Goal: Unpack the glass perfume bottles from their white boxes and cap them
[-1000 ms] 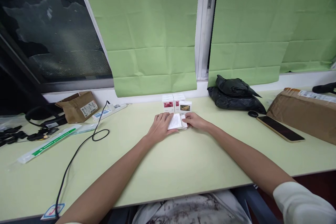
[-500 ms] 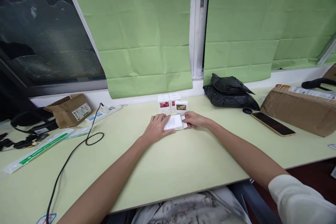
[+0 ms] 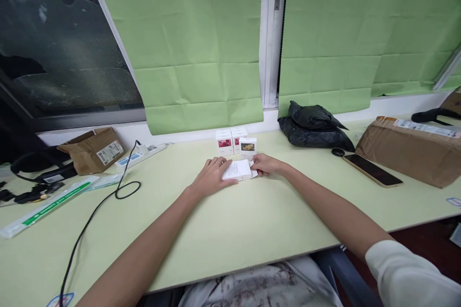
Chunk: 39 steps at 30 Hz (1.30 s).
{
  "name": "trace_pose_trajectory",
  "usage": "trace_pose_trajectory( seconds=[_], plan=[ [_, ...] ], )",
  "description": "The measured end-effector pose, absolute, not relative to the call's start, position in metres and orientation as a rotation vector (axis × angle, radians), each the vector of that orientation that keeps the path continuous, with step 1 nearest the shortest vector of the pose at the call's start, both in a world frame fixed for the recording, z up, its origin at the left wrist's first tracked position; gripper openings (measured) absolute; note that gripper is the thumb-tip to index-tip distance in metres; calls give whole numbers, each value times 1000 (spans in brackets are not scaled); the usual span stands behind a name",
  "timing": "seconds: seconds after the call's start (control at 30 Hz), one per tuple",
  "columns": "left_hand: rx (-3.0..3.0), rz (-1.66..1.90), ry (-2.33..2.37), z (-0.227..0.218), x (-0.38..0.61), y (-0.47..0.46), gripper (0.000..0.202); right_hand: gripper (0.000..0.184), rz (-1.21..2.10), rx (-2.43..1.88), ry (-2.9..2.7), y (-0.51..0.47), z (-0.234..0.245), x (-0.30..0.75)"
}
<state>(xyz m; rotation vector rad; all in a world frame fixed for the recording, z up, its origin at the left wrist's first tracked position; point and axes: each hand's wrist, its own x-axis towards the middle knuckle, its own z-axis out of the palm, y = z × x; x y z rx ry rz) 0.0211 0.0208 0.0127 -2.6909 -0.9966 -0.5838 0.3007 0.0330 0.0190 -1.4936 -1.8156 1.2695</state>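
gripping a white box [image 3: 237, 171], left hand [image 3: 212, 178] and right hand [image 3: 266, 165] fingers closed — green desk [image 3: 234, 232], green blinds [image 3: 198, 57].

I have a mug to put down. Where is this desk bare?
Bare desk lies between the two forearms, down to the front edge, and between the right hand and the phone. Also between the black cable and the left hand. Crowded: the white box both hands hold, the parcel at right.

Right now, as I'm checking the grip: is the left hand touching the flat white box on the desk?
Touching. In the head view the left hand lays its fingers over the left edge of the white box, with no gap.
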Motion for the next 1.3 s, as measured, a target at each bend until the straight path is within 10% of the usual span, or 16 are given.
trace_pose_trajectory(
  seconds=[0.77,1.1,1.3],
  plan=[
    [-2622,-554,-1435,62,-44,34,71,13,1181,-1558,-1822,40,8,315],
    [-2840,-1923,-1736,60,-10,21,82,25,517,-1662,-1884,36,43,329],
    [-3073,-1867,-1621,53,25,1,68,27,273,-973,-1854,-11,79,285]
  ],
)
